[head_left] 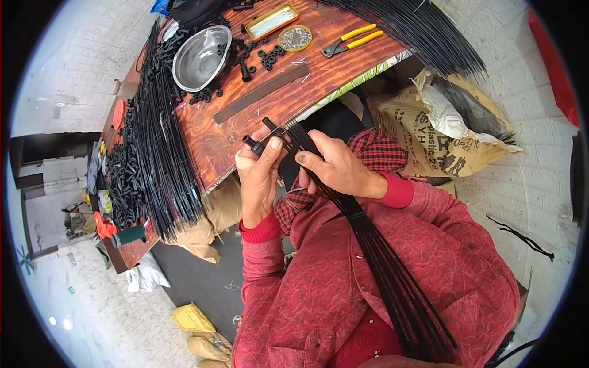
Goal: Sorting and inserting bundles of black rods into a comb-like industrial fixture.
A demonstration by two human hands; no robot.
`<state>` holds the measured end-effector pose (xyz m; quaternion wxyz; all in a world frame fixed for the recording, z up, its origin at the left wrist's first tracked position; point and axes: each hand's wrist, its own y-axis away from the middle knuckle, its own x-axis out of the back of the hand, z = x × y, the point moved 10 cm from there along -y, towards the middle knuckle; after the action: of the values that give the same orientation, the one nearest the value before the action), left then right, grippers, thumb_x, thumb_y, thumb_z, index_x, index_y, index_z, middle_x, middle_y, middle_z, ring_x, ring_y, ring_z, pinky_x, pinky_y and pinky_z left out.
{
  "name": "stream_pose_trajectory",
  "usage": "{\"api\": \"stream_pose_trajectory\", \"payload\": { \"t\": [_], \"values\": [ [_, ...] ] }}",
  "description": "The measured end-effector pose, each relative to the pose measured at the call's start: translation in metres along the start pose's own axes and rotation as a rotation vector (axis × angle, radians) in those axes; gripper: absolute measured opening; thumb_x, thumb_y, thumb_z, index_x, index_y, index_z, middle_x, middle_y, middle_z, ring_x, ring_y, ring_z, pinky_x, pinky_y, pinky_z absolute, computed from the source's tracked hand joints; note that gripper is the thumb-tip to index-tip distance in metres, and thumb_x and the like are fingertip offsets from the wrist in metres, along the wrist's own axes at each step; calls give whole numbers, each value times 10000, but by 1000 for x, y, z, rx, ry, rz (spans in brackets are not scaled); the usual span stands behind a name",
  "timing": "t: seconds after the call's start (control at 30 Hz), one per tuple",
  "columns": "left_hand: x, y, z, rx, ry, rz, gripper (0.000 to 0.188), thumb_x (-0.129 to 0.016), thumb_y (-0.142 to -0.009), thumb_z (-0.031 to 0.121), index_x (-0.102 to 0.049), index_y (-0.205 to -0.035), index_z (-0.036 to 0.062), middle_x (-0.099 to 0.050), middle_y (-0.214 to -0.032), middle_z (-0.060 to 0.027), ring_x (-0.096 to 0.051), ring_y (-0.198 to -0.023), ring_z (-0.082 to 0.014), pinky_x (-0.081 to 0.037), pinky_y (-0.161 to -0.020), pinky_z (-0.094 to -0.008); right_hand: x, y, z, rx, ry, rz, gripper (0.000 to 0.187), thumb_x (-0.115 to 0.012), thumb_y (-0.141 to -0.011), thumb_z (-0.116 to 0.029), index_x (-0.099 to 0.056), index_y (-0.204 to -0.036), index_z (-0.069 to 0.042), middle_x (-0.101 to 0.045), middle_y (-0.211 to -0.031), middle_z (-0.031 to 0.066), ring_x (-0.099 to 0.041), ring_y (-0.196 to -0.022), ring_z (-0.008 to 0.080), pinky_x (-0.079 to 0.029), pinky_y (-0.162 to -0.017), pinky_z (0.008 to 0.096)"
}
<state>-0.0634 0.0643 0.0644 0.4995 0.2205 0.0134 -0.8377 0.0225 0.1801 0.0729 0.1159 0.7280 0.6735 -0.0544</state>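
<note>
A bundle of long thin black rods [389,257] runs slantwise down across my red jacket. Its upper end, with pale metallic tips, lies between my two hands. My right hand [340,168] is closed around the rods just below those tips. Thumb and fingers of my left hand [260,175] pinch a short black tubular plastic fitting [251,145] beside the rod ends. A second dark stub [268,124] sticks up next to the tips; whether it is a separate piece I cannot tell. The fingers' undersides are hidden. Both hands are at the near edge of the wooden table [208,144].
On the table are a metal bowl [199,58], a flat dark bar [261,93], yellow-handled cutters [353,42], a round dish of small metal pieces [295,38] and a yellow-rimmed tray [272,23]. More black rods [162,144] hang over the left edge. An opened sack [417,132] stands at right.
</note>
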Motion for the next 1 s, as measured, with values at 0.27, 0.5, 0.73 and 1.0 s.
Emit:
{"api": "stream_pose_trajectory", "payload": {
  "t": [0.27, 0.5, 0.73, 1.0],
  "values": [
    [-8, 4, 10, -72, -107, 62, 382, -711, -948, 93, -638, -1296, -45, -606, -850, 14, -466, -654, -49, -356, -573, -213, -2, -1, -2, 11, 1, -53, 238, -505, -1081, -200, -497, -1057, 36, -685, -700, 121, -689, -575, 185, -553, -525, 316],
    [-6, 4, 11, -108, -188, 115, 365, -688, -953, 79, -648, -1297, -38, -561, -798, 45, -397, -594, -27, -299, -529, -203, -2, -4, -6, 72, 119, -75, 261, -446, -1103, -228, -503, -1071, 25, -670, -669, 114, -690, -573, 215, -546, -528, 339],
    [-2, -1, 2, -55, -15, 55, 337, -682, -946, 62, -644, -1259, -56, -554, -769, 34, -391, -582, -25, -293, -508, -197, -4, -6, 2, 10, 9, -125, 344, -452, -1099, -298, -556, -1065, 28, -682, -673, 109, -680, -572, 189, -538, -547, 314],
    [-3, 0, -4, -8, 102, 20, 325, -679, -937, 54, -640, -1240, -59, -540, -755, 40, -372, -563, -22, -280, -493, -189, -12, -8, 25, -122, -244, -250, 385, -451, -1104, -348, -569, -1130, 17, -697, -766, 141, -688, -608, 183, -558, -571, 302]
  ]
}}
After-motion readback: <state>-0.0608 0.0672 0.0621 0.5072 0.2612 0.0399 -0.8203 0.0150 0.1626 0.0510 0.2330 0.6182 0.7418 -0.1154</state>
